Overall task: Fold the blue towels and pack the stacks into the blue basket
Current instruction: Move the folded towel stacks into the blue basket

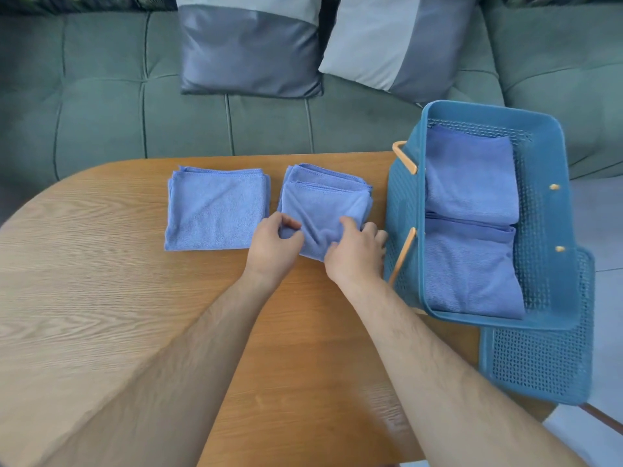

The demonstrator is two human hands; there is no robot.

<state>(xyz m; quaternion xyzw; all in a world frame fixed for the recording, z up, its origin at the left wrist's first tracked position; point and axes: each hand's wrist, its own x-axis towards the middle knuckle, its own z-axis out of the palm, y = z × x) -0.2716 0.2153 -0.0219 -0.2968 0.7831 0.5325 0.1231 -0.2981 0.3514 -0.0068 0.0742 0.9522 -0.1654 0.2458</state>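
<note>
One head-worn wide-angle view looks forward and steeply down from close above the table (pixel 101 281), facing the sofa (pixel 101 106) beyond.

Home living room: tufted green sofa (pixel 135 106), grey cushions (pixel 249 52), wooden table (pixel 101 281).

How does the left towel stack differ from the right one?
The left stack lies flat, squared and untouched; the right stack is rumpled, edges fanned, gripped by the left hand and right hand. The right stack sits beside the basket; the left stack farther off. Both are blue.
</note>
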